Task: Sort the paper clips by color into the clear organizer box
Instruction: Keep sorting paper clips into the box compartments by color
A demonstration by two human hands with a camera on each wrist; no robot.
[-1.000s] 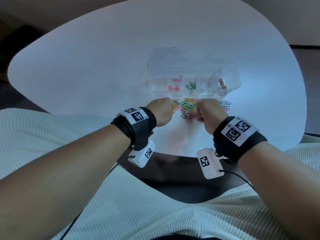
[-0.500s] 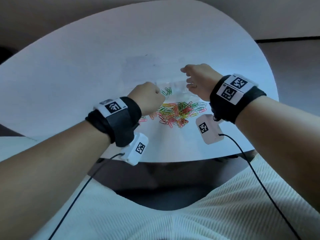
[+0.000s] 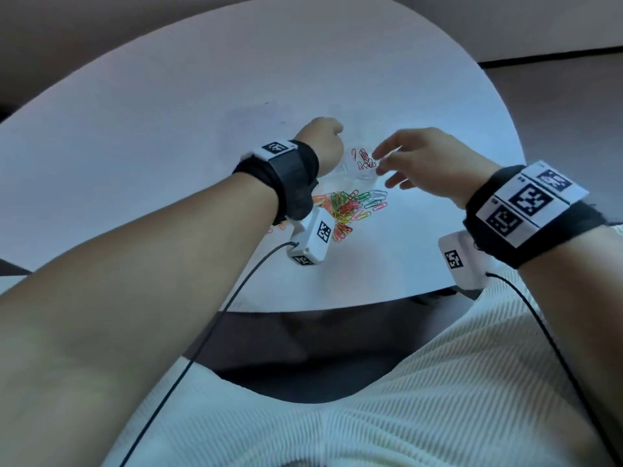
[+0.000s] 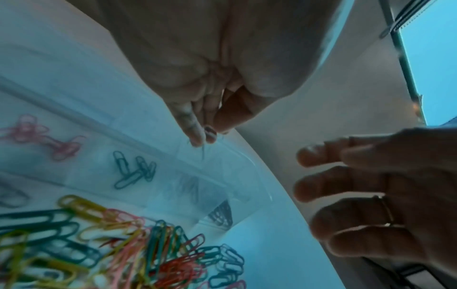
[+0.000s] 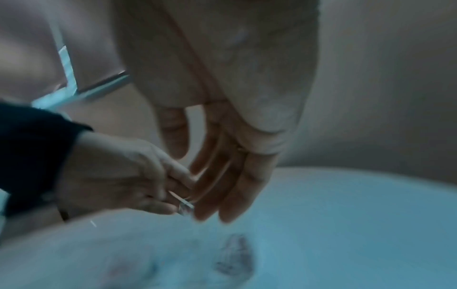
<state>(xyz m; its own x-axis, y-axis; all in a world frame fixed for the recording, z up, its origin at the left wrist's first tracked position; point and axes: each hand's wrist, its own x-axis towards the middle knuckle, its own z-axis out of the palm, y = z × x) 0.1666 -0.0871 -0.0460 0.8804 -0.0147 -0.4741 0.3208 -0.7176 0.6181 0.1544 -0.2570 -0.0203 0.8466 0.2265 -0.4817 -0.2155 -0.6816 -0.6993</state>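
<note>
The clear organizer box (image 3: pixel 344 170) lies on the white table (image 3: pixel 161 136), hard to make out in the head view. In the left wrist view its compartments hold pink clips (image 4: pixel 37 136), green clips (image 4: pixel 133 170) and dark clips (image 4: pixel 220 215). Over the box my left hand (image 3: pixel 332 138) pinches a thin pale paper clip (image 5: pixel 186 204) between thumb and fingertips. My right hand (image 3: pixel 387 166) hovers just right of it, fingers straight and spread, holding nothing. The mixed pile of coloured clips (image 3: pixel 350 207) lies in front of the box.
The table's near edge (image 3: pixel 337 306) curves just in front of my lap. Camera cables hang from both wrists. A few stray clips (image 3: pixel 279 225) lie under my left wrist. Bare table stretches to the left and behind the box.
Both hands have left the clip pile and moved up over the box. The right hand went from curled to spread open. The head view has swung down and left.
</note>
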